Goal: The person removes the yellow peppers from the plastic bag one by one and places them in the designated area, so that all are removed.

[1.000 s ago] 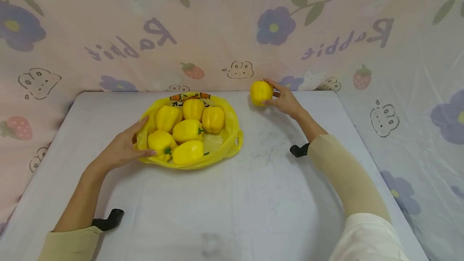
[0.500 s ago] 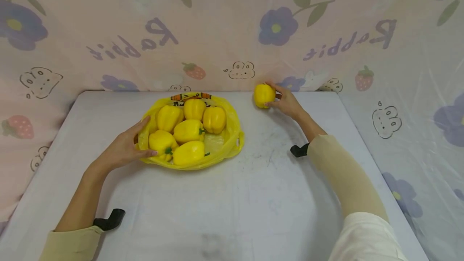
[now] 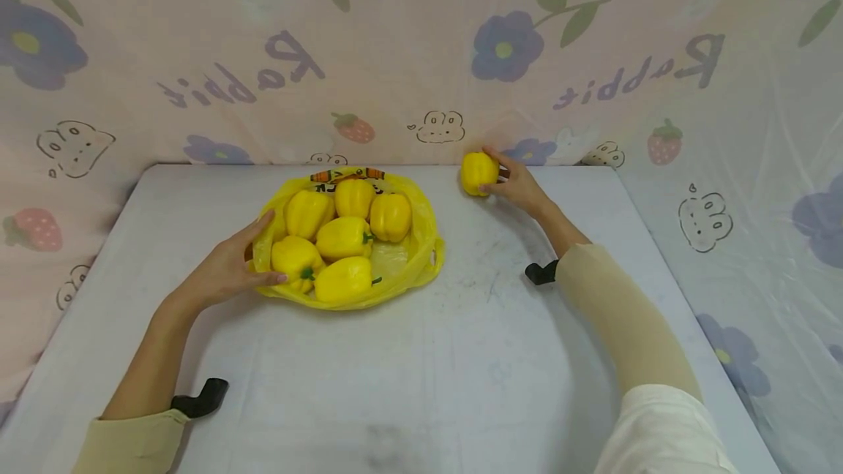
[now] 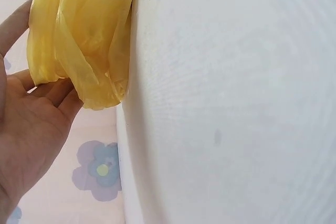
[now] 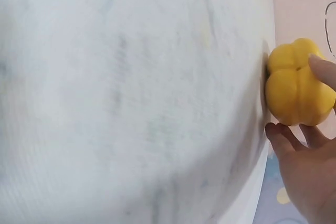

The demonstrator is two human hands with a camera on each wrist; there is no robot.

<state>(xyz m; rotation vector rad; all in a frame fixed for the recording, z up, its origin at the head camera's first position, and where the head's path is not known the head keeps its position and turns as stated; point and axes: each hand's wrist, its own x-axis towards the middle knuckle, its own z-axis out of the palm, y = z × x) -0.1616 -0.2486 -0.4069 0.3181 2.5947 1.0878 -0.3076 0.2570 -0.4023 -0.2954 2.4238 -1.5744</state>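
A yellow plastic bag (image 3: 426, 247) lies wide open on the table, with several yellow bell peppers inside, among them one bell pepper (image 3: 344, 238) in the middle. At the bag's left side, my left hand (image 3: 224, 265) holds the rim between thumb and fingers. The left wrist view shows fingers (image 4: 55, 94) partly hidden behind the plastic. To the right of the bag, my right hand (image 3: 520, 185) grips a single bell pepper (image 3: 479, 173) close to the table's back edge. The right wrist view has its lobed end (image 5: 296, 85) facing the camera.
The white-covered table (image 3: 421, 371) ends at a printed curtain (image 3: 395, 35) right behind the bag and the gripped pepper. Another curtain side hangs along the right. A black strap end (image 3: 200, 399) juts from the left cuff, another (image 3: 541, 273) from the right.
The right hand has shifted slightly right and down with its bell pepper, then stays nearly still. My left hand keeps its place on the bag.
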